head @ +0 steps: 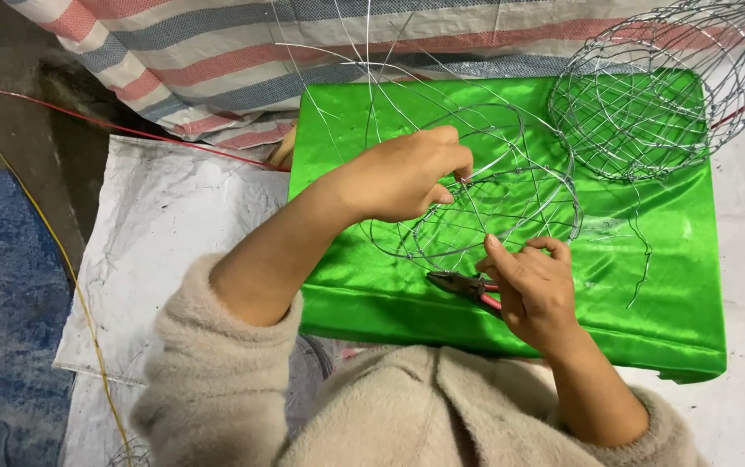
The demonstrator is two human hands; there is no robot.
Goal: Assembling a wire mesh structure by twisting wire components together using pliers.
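- Here we work at a table [667, 320] covered in shiny green cloth, a half-woven wire frame [485, 203] lying at its middle.
- Our left hand [407, 177] pinches a wire strand on the frame's upper part, grip closed on it.
- Our right hand [533, 290] rests at the near edge, fingertips nipping the frame's lower rim; red-handled pliers [468, 285] lie under it, not clearly grasped.
- A finished wire basket [649, 95] stands at the far right corner.
- By our judgement the frame is partly done: the mesh holds, loose strands still stick out untied.
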